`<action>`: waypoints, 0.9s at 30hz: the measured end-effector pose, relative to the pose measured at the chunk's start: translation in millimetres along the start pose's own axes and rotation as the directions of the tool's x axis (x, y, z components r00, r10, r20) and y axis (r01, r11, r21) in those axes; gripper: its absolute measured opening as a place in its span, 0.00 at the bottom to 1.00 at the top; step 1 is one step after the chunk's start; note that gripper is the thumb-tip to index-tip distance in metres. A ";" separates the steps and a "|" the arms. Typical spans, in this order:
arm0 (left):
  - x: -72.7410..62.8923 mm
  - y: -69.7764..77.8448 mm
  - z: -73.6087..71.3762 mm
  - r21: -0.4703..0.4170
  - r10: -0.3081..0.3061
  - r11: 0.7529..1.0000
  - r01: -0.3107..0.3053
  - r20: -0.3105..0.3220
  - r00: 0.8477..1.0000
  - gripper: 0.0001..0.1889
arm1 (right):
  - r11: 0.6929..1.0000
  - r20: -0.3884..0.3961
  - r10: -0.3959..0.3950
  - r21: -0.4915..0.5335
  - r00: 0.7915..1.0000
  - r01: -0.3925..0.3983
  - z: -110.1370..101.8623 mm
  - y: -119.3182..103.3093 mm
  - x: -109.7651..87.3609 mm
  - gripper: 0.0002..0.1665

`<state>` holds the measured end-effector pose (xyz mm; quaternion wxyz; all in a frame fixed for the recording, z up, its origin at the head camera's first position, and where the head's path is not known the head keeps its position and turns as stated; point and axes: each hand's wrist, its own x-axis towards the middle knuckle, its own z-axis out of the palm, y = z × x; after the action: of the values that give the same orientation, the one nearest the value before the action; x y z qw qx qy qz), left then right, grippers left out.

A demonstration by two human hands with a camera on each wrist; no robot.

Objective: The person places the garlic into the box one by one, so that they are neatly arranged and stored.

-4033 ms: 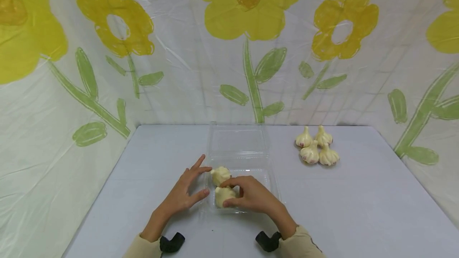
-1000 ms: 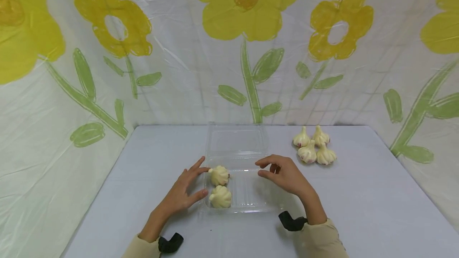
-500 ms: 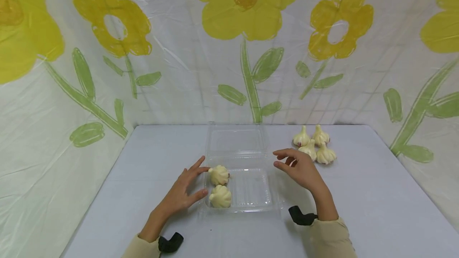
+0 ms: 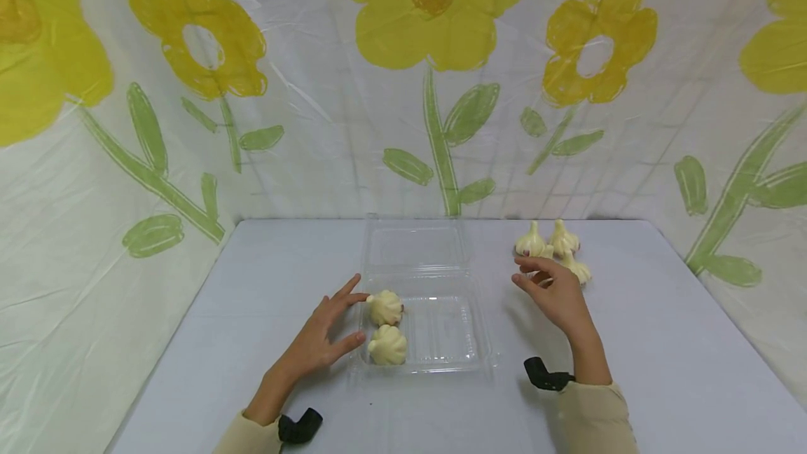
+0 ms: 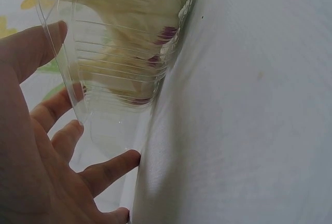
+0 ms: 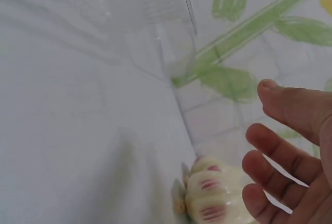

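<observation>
Two garlic bulbs, a rear one (image 4: 385, 308) and a front one (image 4: 387, 345), lie along the left side of a clear plastic clamshell box (image 4: 441, 368). My left hand (image 4: 318, 338) has its fingers spread at the box's left edge; in the left wrist view, thumb and fingertips touch the rim. My right hand (image 4: 557, 293) is in front of a cluster of several garlic bulbs, including a left one (image 4: 531, 239) and a back one (image 4: 563, 237). Its fingers are loosely bent with nothing between them, and it partly hides the nearer bulbs. The right wrist view shows a bulb (image 6: 210, 193) below the fingertips.
The box's lid (image 4: 417, 247) lies folded back toward the far edge of the white table (image 4: 284, 251). A white sheet painted with yellow flowers (image 4: 435, 12) hangs behind and beside the table. Each wrist wears a black mount (image 4: 547, 375).
My right hand has let go of the front garlic bulb in the box and moved right and back to the garlic cluster. My left hand has stayed at the box's edge.
</observation>
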<state>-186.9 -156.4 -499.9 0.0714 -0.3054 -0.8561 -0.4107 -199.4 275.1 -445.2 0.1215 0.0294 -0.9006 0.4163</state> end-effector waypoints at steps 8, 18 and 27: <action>-0.1 0.2 -0.6 0.004 0.004 1.000 -0.004 0.004 1.000 0.30 | 1.000 -0.089 0.022 -0.011 0.996 -0.023 -9.3 13.5 -0.3 0.21; 0.1 -0.6 -0.2 0.008 0.007 1.000 -0.007 0.006 1.000 0.30 | 0.996 -0.293 0.085 0.053 0.952 -0.073 -18.0 24.9 -4.7 0.18; -0.3 -0.8 -0.4 0.005 -0.002 1.000 0.002 0.012 1.000 0.30 | 0.992 -0.386 0.126 0.075 0.914 -0.105 -24.8 35.4 -6.7 0.19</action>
<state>-187.3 -157.3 -500.3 0.0666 -0.3070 -0.8579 -0.4066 -193.6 316.6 -457.7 0.2728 -0.1044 -0.8472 0.4439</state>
